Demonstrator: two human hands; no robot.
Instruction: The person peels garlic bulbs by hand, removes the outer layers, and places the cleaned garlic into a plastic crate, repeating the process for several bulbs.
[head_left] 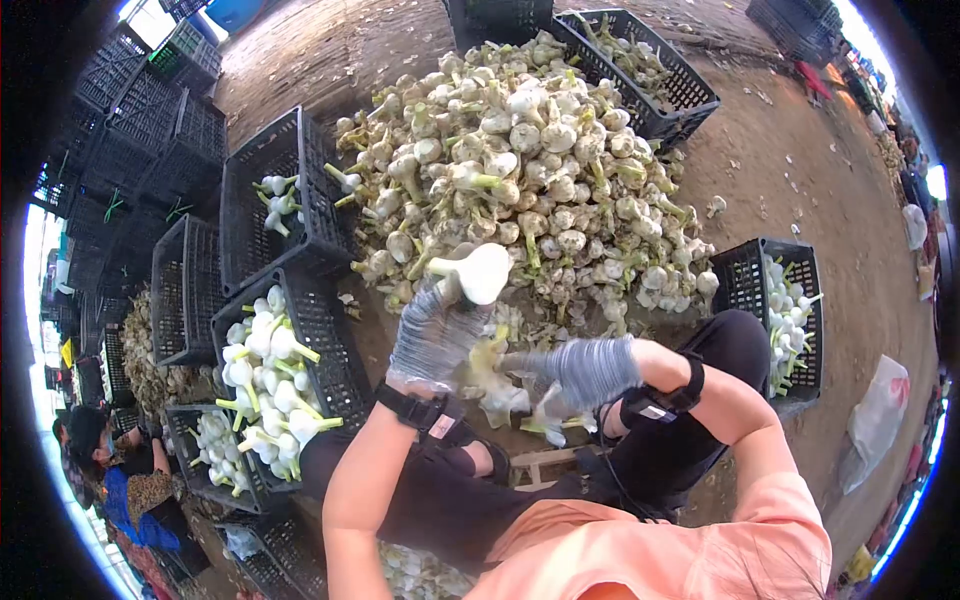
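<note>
My left hand [437, 330], in a grey striped glove, holds a clean white garlic bulb [484, 274] between its fingers, with the short stem pointing left. My right hand [590, 372], gloved alike, is closed and blurred by motion; its fingers reach toward loose yellowish skins [487, 365] below the bulb. What it grips cannot be made out. Beyond both hands rises a large heap of unpeeled garlic [530, 170] with dry, brownish skins. Trimmed pieces [552, 415] lie below, between my knees.
Black crates of white garlic stand at the left [330, 360] and right [820, 340]. Another crate [690, 108] adjoins the heap's far right. Crate stacks [150, 120] fill the far left. A person [140, 495] sits at lower left. A plastic bag [878, 420] lies right.
</note>
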